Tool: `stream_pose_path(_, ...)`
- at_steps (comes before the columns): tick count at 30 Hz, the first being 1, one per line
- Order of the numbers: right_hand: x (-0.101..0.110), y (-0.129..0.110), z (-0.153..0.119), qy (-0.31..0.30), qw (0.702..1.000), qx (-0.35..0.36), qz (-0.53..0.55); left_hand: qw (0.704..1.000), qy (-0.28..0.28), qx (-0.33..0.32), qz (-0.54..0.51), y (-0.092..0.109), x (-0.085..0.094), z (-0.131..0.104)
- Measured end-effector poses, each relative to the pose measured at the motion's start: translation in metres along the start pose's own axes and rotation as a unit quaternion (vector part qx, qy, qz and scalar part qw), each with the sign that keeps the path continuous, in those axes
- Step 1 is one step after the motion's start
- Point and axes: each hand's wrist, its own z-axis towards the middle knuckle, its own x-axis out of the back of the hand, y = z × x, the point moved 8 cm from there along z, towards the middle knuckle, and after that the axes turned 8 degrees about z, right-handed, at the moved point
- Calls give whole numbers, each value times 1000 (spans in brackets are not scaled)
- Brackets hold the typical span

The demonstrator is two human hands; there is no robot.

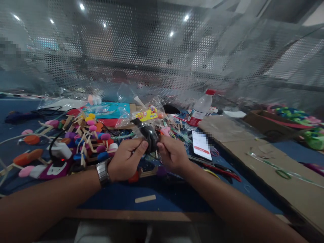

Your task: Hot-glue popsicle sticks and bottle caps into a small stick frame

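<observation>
A glossy black thing [151, 135], uneven in shape with a narrow end pointing up and left, is held above the table between my two hands; its kind is unclear. My left hand [126, 159], below a metal wristwatch [102, 172], presses its thumb and fingers on the left side. On the right side, my right hand [174, 153] pinches it with curled fingers. Beneath and left of the hands lie many coloured foam-like pieces [101, 148] and wooden sticks [88, 143]. One short wooden stick [145, 199] rests alone near the front edge.
A bottle with a red cap [196, 113] stands behind a lit phone [201, 145]. Red-handled pliers [222, 170] lie to the right, beside cardboard [273, 162]. On the left, a white charger [60, 151] sits in a purple power strip [55, 169]. A perforated metal screen [162, 50] rises behind.
</observation>
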Motion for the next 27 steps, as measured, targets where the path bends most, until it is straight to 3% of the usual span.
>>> stream_pose_path(8,6,1,-2,26,1000,1,-7,999,45,21,21,-8,9,-1)
stream_pose_path(16,-10,-11,1,3,1000,27,-12,1000,-7,9,7,0,-11,-6)
stream_pose_path(23,8,-5,3,24,998,36,-41,999,45,25,13,-11,3,-2)
stream_pose_path(27,1,-4,1,16,999,44,-19,999,36,6,23,-9,1,-3)
